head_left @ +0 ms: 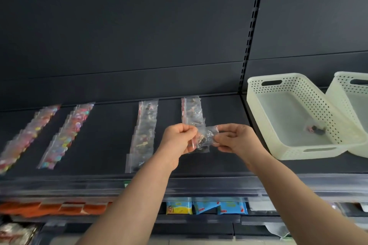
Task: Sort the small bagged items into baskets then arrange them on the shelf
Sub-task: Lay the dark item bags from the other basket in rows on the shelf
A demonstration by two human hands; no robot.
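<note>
Held bag [205, 139]: small clear pouch of thin glossy film, crinkled and limp, with dark and pinkish trinkets inside and a reddish strip near its left end. It hangs in front of the near end of the short row [192, 111] of like pouches on the shelf [111, 135]. It overlaps the row in view; I cannot tell whether they touch. As stretched, its long axis runs left to right, across the row's front-to-back line.

Left hand [179, 139]: fingers [189, 131] curled, pinching the bag's left end. Right hand [233, 137]: fingers [221, 135] pinching the right end. The bag lies between the two sets of fingertips. The left hand sits nearer the row's line.

Judgement: placing step. The pouch probably goes down, shingled over the row's nearest pouch. The film should slide easily on the matte dark shelf.

Right of the row: an off-white perforated plastic basket [298, 89] with slot handles, one last pouch [315, 129] lying inside it.
</note>
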